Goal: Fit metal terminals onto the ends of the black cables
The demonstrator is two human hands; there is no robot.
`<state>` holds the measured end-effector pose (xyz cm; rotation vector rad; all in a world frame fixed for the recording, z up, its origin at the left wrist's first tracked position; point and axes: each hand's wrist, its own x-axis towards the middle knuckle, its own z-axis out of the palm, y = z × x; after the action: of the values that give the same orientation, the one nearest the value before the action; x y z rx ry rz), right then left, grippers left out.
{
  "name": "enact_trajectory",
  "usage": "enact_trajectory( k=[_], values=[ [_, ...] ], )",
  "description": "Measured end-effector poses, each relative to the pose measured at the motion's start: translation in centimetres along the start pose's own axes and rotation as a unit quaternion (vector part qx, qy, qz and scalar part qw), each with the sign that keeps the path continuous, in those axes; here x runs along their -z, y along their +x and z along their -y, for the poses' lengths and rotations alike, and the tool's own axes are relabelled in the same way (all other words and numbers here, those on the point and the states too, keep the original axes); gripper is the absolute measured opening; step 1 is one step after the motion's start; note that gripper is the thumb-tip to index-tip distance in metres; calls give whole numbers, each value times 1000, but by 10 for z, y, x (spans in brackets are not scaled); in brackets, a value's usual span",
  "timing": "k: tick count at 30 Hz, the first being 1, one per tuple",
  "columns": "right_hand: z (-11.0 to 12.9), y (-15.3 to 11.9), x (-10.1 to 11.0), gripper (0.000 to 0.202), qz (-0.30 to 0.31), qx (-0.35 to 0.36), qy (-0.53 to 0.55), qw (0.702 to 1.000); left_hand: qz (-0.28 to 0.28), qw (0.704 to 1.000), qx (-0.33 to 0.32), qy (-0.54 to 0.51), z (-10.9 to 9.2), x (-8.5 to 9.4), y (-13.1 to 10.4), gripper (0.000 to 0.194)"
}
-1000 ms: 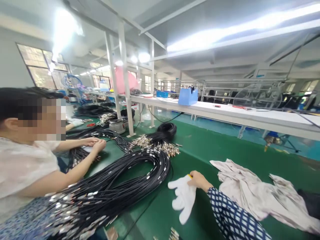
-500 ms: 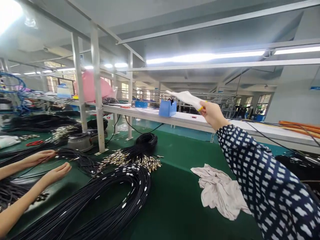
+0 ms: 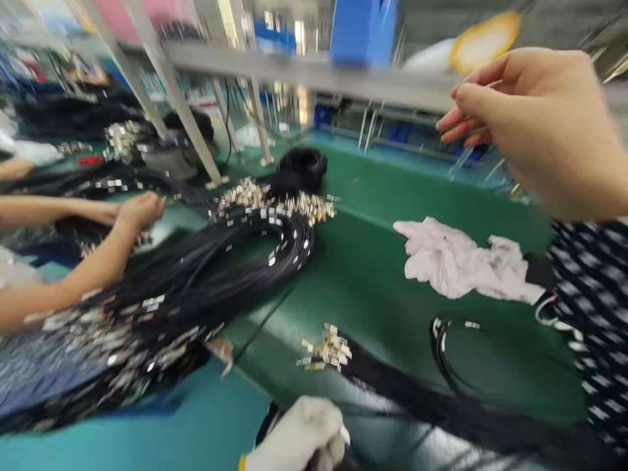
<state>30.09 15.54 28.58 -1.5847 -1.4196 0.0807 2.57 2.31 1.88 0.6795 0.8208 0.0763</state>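
Observation:
My bare right hand [image 3: 540, 124] is raised at the upper right, fingers loosely curled and parted, with nothing visible between them. Just beyond its fingertips, a white glove with a yellow cuff [image 3: 483, 42] shows blurred against the shelf. Low in the middle, my left hand [image 3: 304, 435] wears a white glove; its fingers are curled closed around something too small to name, with a white tip at the fingertips. Near it is a black cable bundle [image 3: 417, 392] with pale metallic connectors [image 3: 326, 350]. A crumpled pale cloth [image 3: 458, 258] lies below my right hand.
At the left, another person's hands [image 3: 140, 209] are among black cables. A big looped cable bundle [image 3: 289, 252] and a coil [image 3: 301, 163] lie on the green table [image 3: 358, 275]. The raised shelf [image 3: 289, 69] carries a blue holder [image 3: 360, 33]. A thin looped cable [image 3: 441, 347] is at the right.
The view has tilted down, bringing my gloved left hand and the near cable bundle into sight. The yellow-cuffed glove, earlier held in my right hand, now appears apart from its fingers.

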Motion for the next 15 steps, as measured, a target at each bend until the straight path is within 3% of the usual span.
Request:
enact_trajectory(
  k=[1, 3, 4, 5, 7, 9, 11, 15],
  values=[
    [-13, -32, -11, 21, 96, 54, -22, 994, -22, 1000, 15, -13, 9, 3, 3, 27],
    [-43, -107, -33, 9, 318, 96, -11, 943, -76, 996, -6, 36, 22, 6, 7, 39],
    [-59, -147, -43, 13, 404, 91, -8, 910, -100, 992, -15, 78, 26, 8, 6, 40],
    [-75, -185, -51, 13, 452, 80, -28, 888, -120, 986, -14, 111, 27, 9, 4, 39],
    [-101, -248, -62, 2, 466, 86, -68, 878, -141, 981, 7, 131, 27, 10, -1, 36],
    [-115, -289, -66, 8, 454, 84, -61, 885, -145, 985, 26, 94, 26, 10, -6, 36],
    [-116, -310, -65, 14, 449, 68, -10, 891, -145, 988, 14, 52, 26, 8, -10, 38],
    [-109, -326, -69, 23, 424, 65, 38, 902, -154, 986, -42, 49, 28, 4, -14, 37]
  ],
)
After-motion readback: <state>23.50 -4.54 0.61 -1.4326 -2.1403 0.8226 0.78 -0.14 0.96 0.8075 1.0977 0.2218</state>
